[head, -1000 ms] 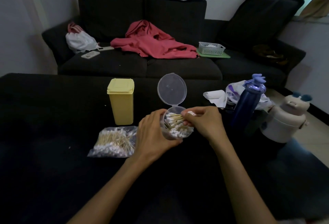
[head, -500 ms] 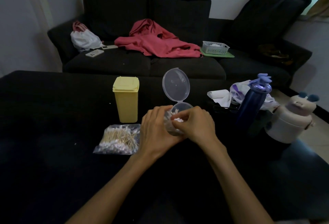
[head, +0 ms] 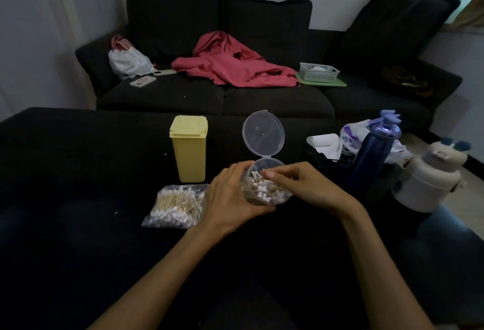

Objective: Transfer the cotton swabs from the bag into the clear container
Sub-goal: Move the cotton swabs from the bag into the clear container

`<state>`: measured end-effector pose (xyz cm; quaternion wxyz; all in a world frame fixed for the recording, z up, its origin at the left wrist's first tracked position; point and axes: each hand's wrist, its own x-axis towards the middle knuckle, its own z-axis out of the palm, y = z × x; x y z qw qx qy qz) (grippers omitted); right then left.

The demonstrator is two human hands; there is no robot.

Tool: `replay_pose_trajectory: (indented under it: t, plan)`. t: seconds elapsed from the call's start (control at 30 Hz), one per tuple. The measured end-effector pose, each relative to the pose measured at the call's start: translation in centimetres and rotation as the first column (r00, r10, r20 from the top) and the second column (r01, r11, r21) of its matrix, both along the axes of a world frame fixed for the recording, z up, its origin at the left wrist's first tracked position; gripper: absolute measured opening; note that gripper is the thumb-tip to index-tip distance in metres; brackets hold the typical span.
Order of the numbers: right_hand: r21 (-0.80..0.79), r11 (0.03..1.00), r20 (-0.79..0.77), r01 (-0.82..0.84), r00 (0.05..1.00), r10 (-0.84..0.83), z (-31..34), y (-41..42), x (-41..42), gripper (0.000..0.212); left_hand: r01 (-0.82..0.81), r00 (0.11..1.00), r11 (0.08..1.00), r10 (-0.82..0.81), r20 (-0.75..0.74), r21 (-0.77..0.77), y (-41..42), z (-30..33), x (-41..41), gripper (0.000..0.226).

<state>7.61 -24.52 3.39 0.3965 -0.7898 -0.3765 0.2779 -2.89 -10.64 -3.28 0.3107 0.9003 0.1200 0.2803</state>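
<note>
Dark table (head: 78,172) — no legible writing

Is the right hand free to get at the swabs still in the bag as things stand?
Probably not directly: the bag lies beyond the left hand, which grips the clear container; the right hand would have to cross over both.

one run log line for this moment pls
left hand grips clear container | right hand fingertips on swabs inside | lid open | bag still holds swabs
</note>
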Motion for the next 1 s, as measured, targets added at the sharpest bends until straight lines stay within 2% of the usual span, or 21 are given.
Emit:
replay_pose_trajectory:
  t: [0.2,0.3,0.37,0.43,0.53,0.6,0.7,0.77,0.87,1.0]
  plan:
    - [-0.103,0.995,0.132,-0.013,0.991,0.027,-0.8,0.2,0.0,0.027,0.018,0.999,0.998,-0.021,-0.045,-0.065,0.2,0.1,0.3,0.091]
    - [-0.080,0.997,0.331,0.022,0.943,0.006,-1.5,0.9,-0.4,0.020,0.023,0.999,0.991,-0.029,-0.045,-0.133,0.1,-0.1,0.5,0.088]
    - [-0.094,0.995,0.411,0.016,0.911,0.024,-1.6,1.1,-0.8,0.017,0.028,0.999,0.980,-0.036,-0.035,-0.196,-0.1,-0.1,0.4,0.083]
    - [-0.052,0.998,0.378,0.028,0.926,-0.006,-1.7,1.1,-0.9,0.011,0.031,0.999,0.966,-0.041,-0.033,-0.257,-0.3,-0.3,0.3,0.079]
    - [0.137,0.983,0.284,0.119,0.946,-0.154,-1.3,0.3,-0.6,0.016,0.000,0.998,0.952,-0.020,-0.064,-0.305,-0.4,-0.9,0.5,0.080]
    - [0.204,0.958,0.215,0.201,0.945,-0.245,-0.9,-0.4,0.0,0.017,-0.033,0.994,0.949,0.000,-0.106,-0.315,-0.4,-1.3,0.9,0.084]
    - [0.093,0.929,0.183,0.359,0.911,-0.370,-2.2,-1.1,1.8,0.020,-0.078,0.987,0.939,0.026,-0.157,-0.335,-0.3,-1.8,1.9,0.086]
    - [-0.005,0.898,0.092,0.439,0.895,-0.437,-3.8,-1.0,2.7,0.026,-0.104,0.976,0.948,0.040,-0.213,-0.301,-0.4,-1.8,2.7,0.089]
    - [-0.009,0.888,-0.041,0.459,0.887,-0.459,-5.3,-0.4,2.9,0.029,-0.149,0.946,0.969,0.081,-0.313,-0.200,-0.4,-1.9,3.6,0.097]
    - [0.028,0.875,-0.041,0.483,0.875,-0.482,-6.2,0.2,3.5,0.022,-0.174,0.906,0.985,0.158,-0.393,-0.006,-0.5,-1.8,4.0,0.096]
